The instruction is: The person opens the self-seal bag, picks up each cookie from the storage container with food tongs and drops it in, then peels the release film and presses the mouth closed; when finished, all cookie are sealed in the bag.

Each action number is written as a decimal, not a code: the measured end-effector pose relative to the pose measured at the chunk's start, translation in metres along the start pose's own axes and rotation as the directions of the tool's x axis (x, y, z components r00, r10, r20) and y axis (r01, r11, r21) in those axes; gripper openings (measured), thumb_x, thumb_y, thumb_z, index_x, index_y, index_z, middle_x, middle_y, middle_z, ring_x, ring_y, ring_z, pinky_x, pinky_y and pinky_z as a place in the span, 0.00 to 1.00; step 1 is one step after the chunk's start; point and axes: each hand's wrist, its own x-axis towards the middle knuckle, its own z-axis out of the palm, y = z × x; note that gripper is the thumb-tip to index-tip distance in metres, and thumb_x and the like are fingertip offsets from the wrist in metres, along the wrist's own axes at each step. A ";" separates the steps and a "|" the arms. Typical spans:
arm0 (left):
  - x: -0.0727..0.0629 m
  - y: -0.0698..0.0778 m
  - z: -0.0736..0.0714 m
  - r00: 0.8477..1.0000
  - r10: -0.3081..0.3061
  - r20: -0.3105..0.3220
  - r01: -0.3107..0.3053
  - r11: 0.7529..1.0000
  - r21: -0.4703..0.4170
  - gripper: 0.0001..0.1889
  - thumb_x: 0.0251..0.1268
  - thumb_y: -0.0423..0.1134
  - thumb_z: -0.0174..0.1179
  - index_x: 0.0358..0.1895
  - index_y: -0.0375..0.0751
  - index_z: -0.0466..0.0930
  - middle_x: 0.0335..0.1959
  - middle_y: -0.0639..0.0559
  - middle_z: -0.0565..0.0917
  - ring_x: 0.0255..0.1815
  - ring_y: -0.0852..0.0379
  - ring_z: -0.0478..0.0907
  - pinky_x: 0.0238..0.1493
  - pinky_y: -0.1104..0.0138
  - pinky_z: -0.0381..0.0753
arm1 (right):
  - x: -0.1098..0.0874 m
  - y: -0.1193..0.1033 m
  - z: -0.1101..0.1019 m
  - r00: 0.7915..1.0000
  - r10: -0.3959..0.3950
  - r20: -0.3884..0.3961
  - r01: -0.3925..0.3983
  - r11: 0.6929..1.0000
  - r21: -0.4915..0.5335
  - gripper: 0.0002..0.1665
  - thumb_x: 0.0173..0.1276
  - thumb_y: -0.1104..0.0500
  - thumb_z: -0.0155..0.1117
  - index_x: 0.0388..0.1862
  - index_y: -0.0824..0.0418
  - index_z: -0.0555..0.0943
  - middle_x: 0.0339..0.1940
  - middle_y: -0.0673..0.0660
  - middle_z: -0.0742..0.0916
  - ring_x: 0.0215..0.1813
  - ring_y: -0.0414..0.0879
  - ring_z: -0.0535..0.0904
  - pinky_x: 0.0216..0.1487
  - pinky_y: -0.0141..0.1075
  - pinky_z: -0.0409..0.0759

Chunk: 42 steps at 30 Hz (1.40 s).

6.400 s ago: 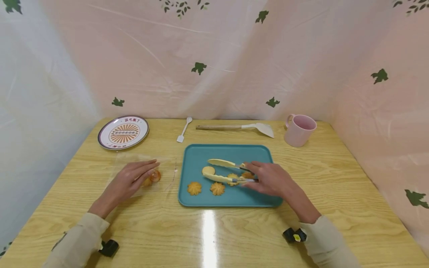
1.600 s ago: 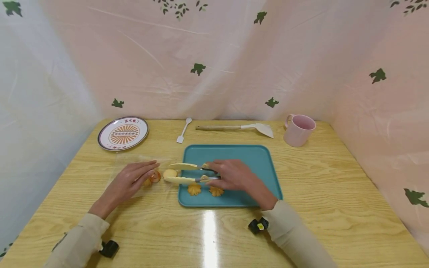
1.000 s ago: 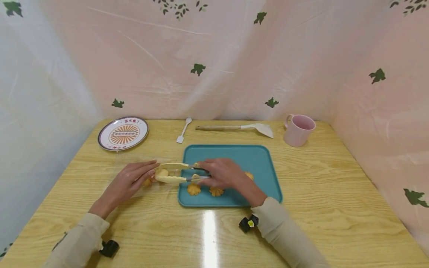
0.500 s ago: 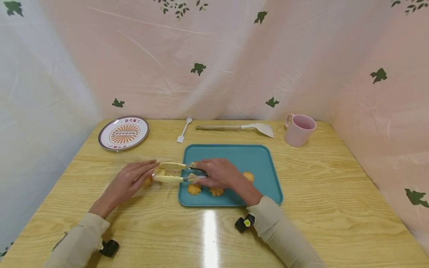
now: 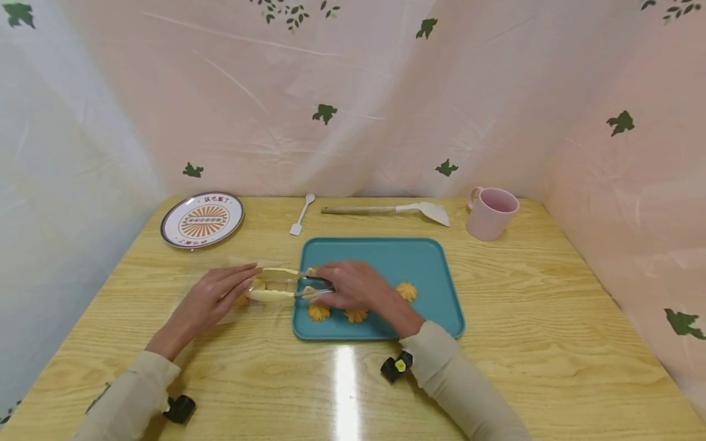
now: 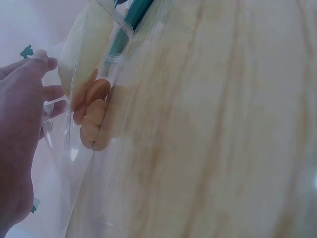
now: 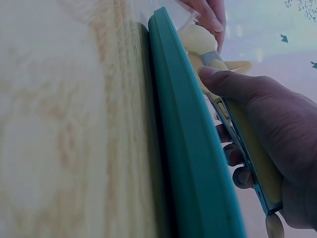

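From where I stand, the right hand [image 5: 350, 285] is curled round the tongs [image 5: 281, 294], left of the middle, their yellow arms apart. Their tips look to be inside the clear bag [image 6: 79, 173], by some cookies [image 6: 95, 111]. The left hand [image 5: 217, 295] is at the bag; I can't tell if it pinches. Three flower cookies [image 5: 356, 315] lie on the tray [image 5: 380, 246], lower middle. If the tips snag the thin bag, cookies might spill. Squeezing hard might crumble one.
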 end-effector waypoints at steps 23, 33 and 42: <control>0.001 0.001 -0.001 1.000 0.021 -0.020 -0.021 1.000 0.001 0.20 0.70 0.26 0.63 0.64 0.37 0.83 0.62 0.41 0.83 0.59 0.39 0.81 0.59 0.43 0.75 | 0.008 -0.002 0.004 0.999 -0.050 -0.007 0.050 0.999 0.008 0.35 0.73 0.38 0.67 0.68 0.60 0.80 0.46 0.52 0.86 0.32 0.41 0.77 0.32 0.39 0.79; 0.000 0.001 -0.001 1.000 0.012 -0.013 -0.012 1.000 0.007 0.20 0.72 0.28 0.62 0.65 0.37 0.82 0.63 0.41 0.83 0.60 0.39 0.80 0.59 0.42 0.75 | 0.006 -0.001 0.005 0.999 -0.045 0.000 0.045 0.999 0.018 0.36 0.73 0.38 0.67 0.68 0.61 0.79 0.49 0.54 0.86 0.34 0.42 0.79 0.33 0.39 0.81; 0.000 0.000 -0.001 1.000 0.013 -0.009 -0.013 1.000 0.008 0.21 0.71 0.28 0.64 0.66 0.37 0.81 0.63 0.41 0.83 0.60 0.39 0.80 0.59 0.42 0.75 | -0.001 0.002 0.002 1.000 -0.012 0.014 0.012 1.000 0.028 0.37 0.73 0.37 0.66 0.68 0.61 0.79 0.51 0.53 0.86 0.36 0.42 0.80 0.35 0.40 0.81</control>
